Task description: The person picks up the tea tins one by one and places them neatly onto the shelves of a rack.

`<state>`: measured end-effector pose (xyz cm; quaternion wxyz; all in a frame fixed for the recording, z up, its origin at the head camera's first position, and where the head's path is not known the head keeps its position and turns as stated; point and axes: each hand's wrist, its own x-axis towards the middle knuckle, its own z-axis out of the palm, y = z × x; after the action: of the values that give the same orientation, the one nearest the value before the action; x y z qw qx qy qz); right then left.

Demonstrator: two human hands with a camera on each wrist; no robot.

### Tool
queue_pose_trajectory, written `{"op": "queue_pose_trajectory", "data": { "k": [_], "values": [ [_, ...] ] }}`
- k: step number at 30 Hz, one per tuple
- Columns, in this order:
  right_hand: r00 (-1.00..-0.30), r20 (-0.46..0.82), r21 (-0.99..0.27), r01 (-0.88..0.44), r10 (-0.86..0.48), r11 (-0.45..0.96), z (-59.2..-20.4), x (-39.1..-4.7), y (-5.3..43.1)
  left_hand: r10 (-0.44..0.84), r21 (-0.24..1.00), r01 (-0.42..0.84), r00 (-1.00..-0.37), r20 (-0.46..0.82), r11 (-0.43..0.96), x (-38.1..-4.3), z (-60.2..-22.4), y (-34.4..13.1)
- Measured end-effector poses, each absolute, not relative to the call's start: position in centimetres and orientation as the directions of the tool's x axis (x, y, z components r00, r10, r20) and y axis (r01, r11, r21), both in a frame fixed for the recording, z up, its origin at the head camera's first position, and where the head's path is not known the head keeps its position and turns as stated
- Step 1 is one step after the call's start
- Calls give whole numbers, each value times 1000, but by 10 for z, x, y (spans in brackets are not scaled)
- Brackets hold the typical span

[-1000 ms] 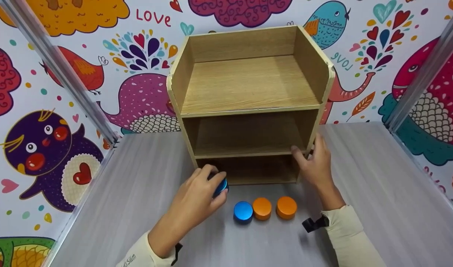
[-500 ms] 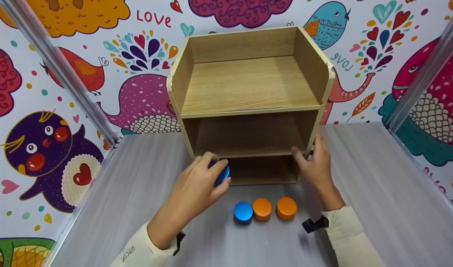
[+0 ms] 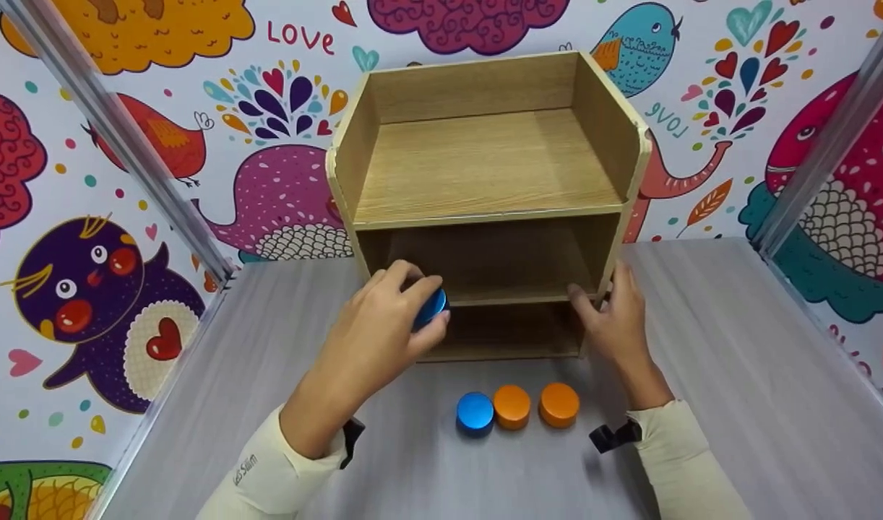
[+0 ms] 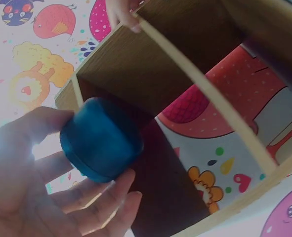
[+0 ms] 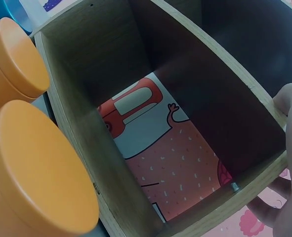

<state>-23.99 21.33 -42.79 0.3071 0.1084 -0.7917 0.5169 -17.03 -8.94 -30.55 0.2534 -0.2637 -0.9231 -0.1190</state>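
My left hand grips a blue round tin in front of the shelf's left side, around the height of the middle board. In the left wrist view the tin sits between thumb and fingers, its side and lid seam showing. My right hand holds the small wooden shelf at its right side panel; the thumb lies on the middle board's front edge and the other fingers are partly hidden behind the panel. Another blue tin and two orange tins stand in a row before the shelf.
The shelf has an upper tray and two open compartments beneath, and its back is open to the wall in the wrist views. A grey table bears everything. Patterned wall panels and metal posts enclose the back and sides.
My left hand has risen with the blue tin, from the lower compartment's front to about the middle board. The right hand and the tins on the table have stayed put.
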Motion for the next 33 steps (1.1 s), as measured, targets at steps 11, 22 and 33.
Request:
{"op": "queue_pose_trajectory", "data": {
  "k": [11, 22, 33],
  "values": [
    [-791, 591, -757, -476, 159, 448, -443, -248, 219, 414, 89, 540, -732, 542, 837, -182, -270, -85],
    [-774, 611, -730, -473, 163, 492, -460, -261, 228, 366, 111, 496, -757, 541, 861, -200, -246, -89],
    [-778, 608, -741, -484, 160, 465, -459, -263, 228, 312, 130, 449, -774, 551, 884, -209, -227, -89]
  ]
}}
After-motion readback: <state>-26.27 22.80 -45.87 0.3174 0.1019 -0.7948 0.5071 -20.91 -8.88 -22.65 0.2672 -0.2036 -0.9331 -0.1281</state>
